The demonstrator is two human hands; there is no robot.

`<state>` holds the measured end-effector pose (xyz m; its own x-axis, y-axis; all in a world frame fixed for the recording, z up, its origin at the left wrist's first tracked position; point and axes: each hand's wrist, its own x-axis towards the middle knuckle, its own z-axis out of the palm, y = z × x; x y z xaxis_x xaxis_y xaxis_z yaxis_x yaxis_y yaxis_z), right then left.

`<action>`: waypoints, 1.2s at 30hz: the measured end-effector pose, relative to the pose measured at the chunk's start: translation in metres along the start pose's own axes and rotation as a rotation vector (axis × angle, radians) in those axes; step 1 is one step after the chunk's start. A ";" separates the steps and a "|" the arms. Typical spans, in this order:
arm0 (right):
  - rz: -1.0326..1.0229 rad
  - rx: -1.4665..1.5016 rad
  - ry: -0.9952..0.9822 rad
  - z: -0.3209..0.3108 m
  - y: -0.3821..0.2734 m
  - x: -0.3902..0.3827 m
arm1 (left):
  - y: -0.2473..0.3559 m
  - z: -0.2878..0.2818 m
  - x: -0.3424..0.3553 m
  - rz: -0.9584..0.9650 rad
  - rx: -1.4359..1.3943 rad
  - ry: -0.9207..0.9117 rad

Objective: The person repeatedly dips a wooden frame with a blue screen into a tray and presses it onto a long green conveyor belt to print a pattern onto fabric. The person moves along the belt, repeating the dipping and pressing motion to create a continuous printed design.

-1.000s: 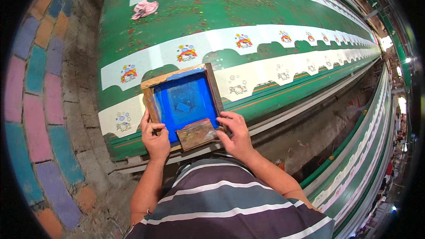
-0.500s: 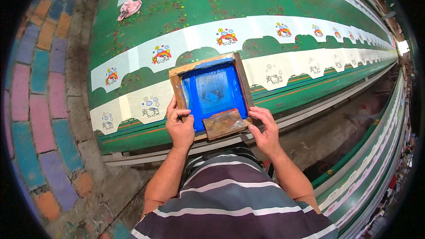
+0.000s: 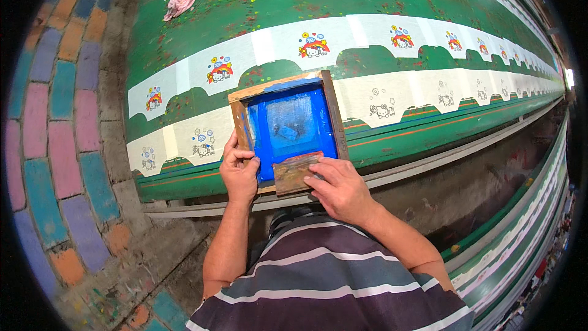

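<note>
A wooden-framed printing screen with blue ink around its mesh lies over the near row of cream fabric pieces. My left hand is closed on the frame's left side near its lower corner. At the screen's near end rests a squeegee, a stained flat wooden board. My right hand pinches the squeegee at its right end, thumb and fingers together. What lies beneath the screen is hidden. Left of it, one piece shows a cartoon outline with blue patches; the outlines to the right have none.
A long green table, flecked with paint, carries a farther row of white pieces with multicoloured prints. A crumpled pink cloth lies at the far left. A metal rail runs along the near edge. Painted paving is on the left.
My right hand has left the frame's right side and taken hold of the squeegee. The screen sits slightly farther left in view; my left hand keeps its grip.
</note>
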<state>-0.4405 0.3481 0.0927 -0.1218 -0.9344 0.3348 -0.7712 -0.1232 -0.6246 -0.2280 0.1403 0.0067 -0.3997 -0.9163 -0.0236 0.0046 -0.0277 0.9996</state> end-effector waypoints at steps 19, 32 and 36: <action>-0.041 -0.114 -0.176 -0.003 -0.005 0.047 | -0.001 -0.003 -0.001 -0.024 -0.017 -0.016; -0.018 -0.196 -0.156 0.007 -0.011 0.033 | -0.008 -0.001 0.002 0.043 -0.018 -0.029; -0.054 -0.214 -0.122 0.014 0.006 0.054 | -0.006 0.000 0.001 0.079 0.129 -0.007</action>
<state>-0.4431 0.2926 0.0972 -0.0109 -0.9634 0.2678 -0.8907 -0.1124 -0.4404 -0.2283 0.1392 0.0003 -0.4092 -0.9108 0.0553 -0.0810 0.0967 0.9920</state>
